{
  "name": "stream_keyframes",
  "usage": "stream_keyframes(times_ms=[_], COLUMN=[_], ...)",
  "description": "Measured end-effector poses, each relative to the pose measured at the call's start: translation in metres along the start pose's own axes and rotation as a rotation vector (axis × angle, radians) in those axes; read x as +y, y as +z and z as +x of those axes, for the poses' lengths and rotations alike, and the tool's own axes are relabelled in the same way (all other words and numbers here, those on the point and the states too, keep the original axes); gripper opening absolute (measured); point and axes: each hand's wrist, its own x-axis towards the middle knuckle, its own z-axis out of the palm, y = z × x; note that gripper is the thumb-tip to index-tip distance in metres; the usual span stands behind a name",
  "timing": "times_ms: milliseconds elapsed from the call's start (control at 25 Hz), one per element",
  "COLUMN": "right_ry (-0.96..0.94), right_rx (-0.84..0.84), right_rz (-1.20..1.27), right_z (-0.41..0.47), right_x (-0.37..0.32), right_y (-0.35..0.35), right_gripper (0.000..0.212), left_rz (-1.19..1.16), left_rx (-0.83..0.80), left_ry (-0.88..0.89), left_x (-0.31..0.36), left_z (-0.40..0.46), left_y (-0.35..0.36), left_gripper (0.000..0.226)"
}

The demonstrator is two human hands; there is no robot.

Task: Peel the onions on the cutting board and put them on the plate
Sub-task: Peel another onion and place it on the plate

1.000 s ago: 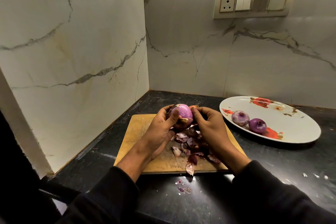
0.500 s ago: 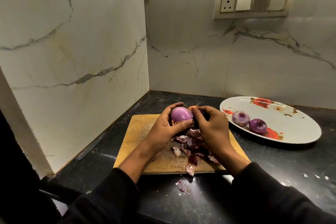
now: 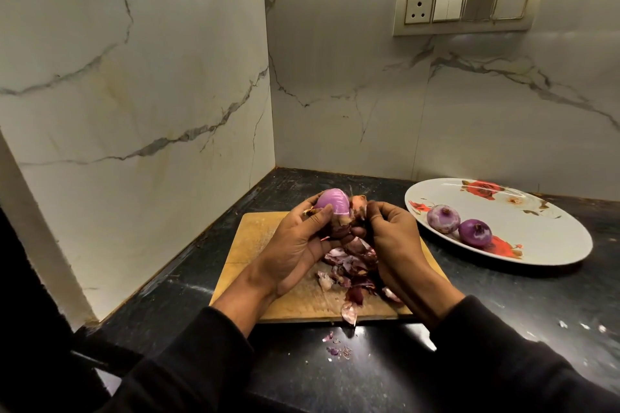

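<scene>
So the onion (image 3: 330,203) in the hands was mostly bare at this point: smooth, glossy pinkish-purple with faint lengthwise lines, and a flap of papery orange-brown skin (image 3: 358,203) hanging off its 3 o'clock side. The left hand (image 3: 297,245) was wrapped around it from below, fingers curled up the sides, holding it above the far edge of the wooden cutting board (image 3: 255,245). The right hand (image 3: 391,235) had its fingertips bunched at that loose skin, pinching it right beside the onion.

Under the hands sat a pile of dark red peels (image 3: 349,268) on the board, with one pale piece (image 3: 349,312) hanging off the near edge and a few tiny scraps (image 3: 335,345) on the black surface (image 3: 503,295) at 6 o'clock from the board.

Over at 3 o'clock from the board was the white oval plate (image 3: 553,235) with red flower prints, holding two peeled onions touching each other: a paler, mottled one (image 3: 443,218) and a deeper purple one (image 3: 474,233) just nearer the camera. Both had a little dark stub on top.
</scene>
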Motion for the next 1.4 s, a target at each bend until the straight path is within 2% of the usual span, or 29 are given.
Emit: stream_keyframes(times_ms=[120, 200, 320, 400, 560, 680, 880, 1000, 1120, 1200, 1320, 1400], right_ry=[-0.025, -0.098, -0.307, -0.410, -0.492, -0.522, -0.582, -0.601, -0.638, -0.664, -0.657, -0.534], right_rx=[-0.008, -0.007, 0.033, -0.022, -0.206, -0.204, -0.074, -0.101, -0.218, -0.233, -0.145, -0.071], right_rz=[-0.040, -0.240, -0.640, -0.811, -0.971, -0.944, -0.689, -0.559, -0.608, -0.664, -0.742, -0.682], right_z=[0.002, 0.004, 0.005, 0.004, 0.001, 0.000, -0.004, -0.004, -0.004, -0.004, -0.002, 0.001], right_x=[-0.004, -0.001, 0.005, 0.007, 0.012, 0.012, 0.004, -0.005, -0.006, -0.003, 0.001, 0.003], right_y=[-0.004, -0.007, -0.011, -0.010, -0.006, -0.006, -0.004, -0.005, -0.007, -0.007, -0.006, -0.006], right_gripper=[0.023, 0.018, 0.016, 0.019, 0.020, 0.008, 0.011, 0.023, 0.026, 0.021, 0.009, 0.007], left_rz=[-0.027, -0.044, -0.044, -0.026, 0.020, 0.094, 0.232, 0.365, 0.494, 0.583, 0.744, 0.735], left_rx=[-0.008, 0.030, 0.086, 0.127, 0.223, 0.268, 0.333, 0.270, 0.161, 0.114, 0.098, 0.149], left_ry=[-0.016, -0.007, 0.034, 0.052, 0.081, 0.094, 0.118, 0.137, 0.171, 0.165, 0.134, 0.138], left_x=[0.001, 0.001, 0.002, 0.002, 0.000, -0.001, -0.006, -0.008, -0.010, -0.011, -0.010, -0.009], left_z=[0.001, 0.001, 0.003, 0.005, 0.008, 0.009, 0.012, 0.010, 0.006, 0.005, 0.002, 0.001], left_y=[0.000, 0.001, -0.001, -0.003, -0.007, -0.010, -0.017, -0.016, -0.010, -0.010, -0.007, -0.002], left_gripper=[0.043, 0.044, 0.048, 0.052, 0.061, 0.066, 0.081, 0.065, 0.055, 0.064, 0.082, 0.075])
